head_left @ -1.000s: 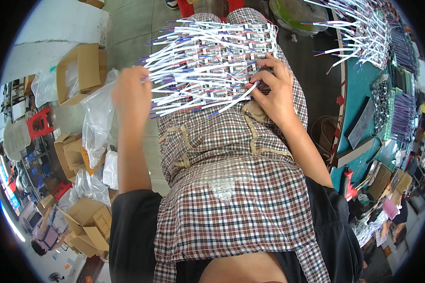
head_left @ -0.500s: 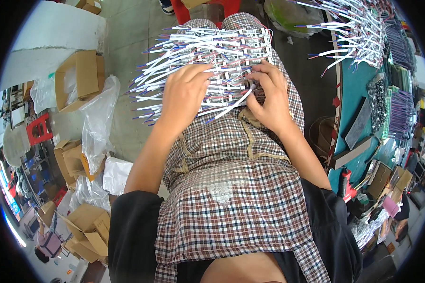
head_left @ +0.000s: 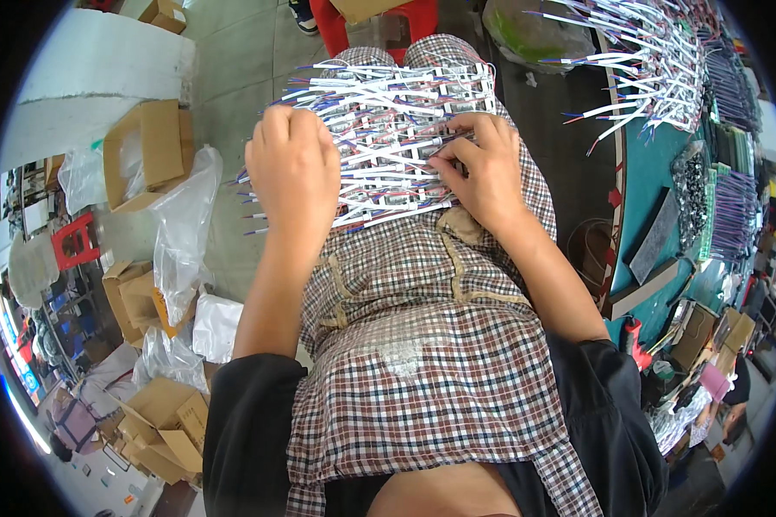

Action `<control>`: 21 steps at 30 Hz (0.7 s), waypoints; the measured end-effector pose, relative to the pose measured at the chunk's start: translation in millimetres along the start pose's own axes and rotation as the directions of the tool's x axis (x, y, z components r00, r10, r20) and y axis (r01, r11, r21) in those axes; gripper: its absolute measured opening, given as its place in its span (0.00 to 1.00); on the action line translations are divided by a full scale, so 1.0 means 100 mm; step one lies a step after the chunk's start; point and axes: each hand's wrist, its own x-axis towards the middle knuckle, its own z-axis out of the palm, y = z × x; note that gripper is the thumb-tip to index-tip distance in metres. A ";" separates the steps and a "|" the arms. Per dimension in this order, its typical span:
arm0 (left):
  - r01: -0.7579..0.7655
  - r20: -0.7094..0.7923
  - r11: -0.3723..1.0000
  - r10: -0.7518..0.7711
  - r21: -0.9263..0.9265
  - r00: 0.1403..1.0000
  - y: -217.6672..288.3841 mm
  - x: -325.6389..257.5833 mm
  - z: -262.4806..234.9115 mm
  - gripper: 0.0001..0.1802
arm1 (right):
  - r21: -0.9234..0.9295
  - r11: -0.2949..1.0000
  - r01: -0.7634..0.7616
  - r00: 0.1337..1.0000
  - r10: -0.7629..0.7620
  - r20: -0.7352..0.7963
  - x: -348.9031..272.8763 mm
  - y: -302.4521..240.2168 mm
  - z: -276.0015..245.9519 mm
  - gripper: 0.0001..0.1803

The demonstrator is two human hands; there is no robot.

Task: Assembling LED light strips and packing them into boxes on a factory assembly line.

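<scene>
A panel of small modules with white-sleeved wire leads (head_left: 388, 116) lies across the lap of my checked apron (head_left: 422, 396). The leads have red and blue wire tips and fan out to the left. My left hand (head_left: 295, 168) is over the left ends of the leads with its fingers curled down; what they hold is hidden. At the right part of the panel, my right hand (head_left: 489, 164) has thumb and forefinger pinched together close to the leads. Whatever sits in that pinch is too small to make out.
On the right, a green-topped bench (head_left: 642, 181) bears another batch of white-sleeved leads (head_left: 655, 65), dark bars and a red-handled tool (head_left: 635, 343). Open cardboard boxes (head_left: 159, 155) and clear plastic bags (head_left: 181, 233) stand at left. A red stool (head_left: 332, 26) is ahead.
My left hand has moved left, from the middle of the panel to the lead ends. My right hand has shifted slightly left, and the lead slanting beneath it no longer sticks out toward me.
</scene>
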 end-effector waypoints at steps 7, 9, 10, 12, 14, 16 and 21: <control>-0.339 0.073 0.923 0.356 -0.183 0.931 0.20 0.15 0.41 0.14 | 0.131 0.990 -0.045 0.999 0.047 -0.009 0.05 -0.06 0.04 0.27; -0.320 0.143 0.939 0.337 -0.128 0.930 0.19 0.14 0.40 0.15 | 0.120 0.991 -0.060 0.998 0.063 -0.023 0.06 -0.04 0.04 0.30; -0.281 0.172 0.956 0.292 -0.087 0.941 0.17 0.10 0.39 0.14 | 0.111 0.993 -0.047 0.999 0.048 -0.003 0.06 -0.05 0.02 0.31; -0.229 0.210 0.973 0.228 -0.020 0.951 0.11 0.04 0.37 0.12 | 0.063 0.998 -0.007 0.999 0.004 0.050 0.03 -0.03 0.02 0.29; -0.153 0.241 0.985 0.169 -0.082 0.956 0.03 0.01 0.36 0.10 | 0.050 0.999 0.003 0.998 -0.006 0.057 0.02 0.00 0.01 0.26; -0.045 0.291 0.994 0.072 -0.101 0.954 0.04 -0.01 0.24 0.07 | 0.051 0.999 0.014 0.997 -0.018 0.075 0.04 -0.02 0.02 0.21; -0.161 0.051 0.975 0.171 -0.154 0.984 0.31 0.17 0.22 0.08 | 0.037 0.998 0.043 0.996 -0.046 0.081 0.01 0.01 0.05 0.19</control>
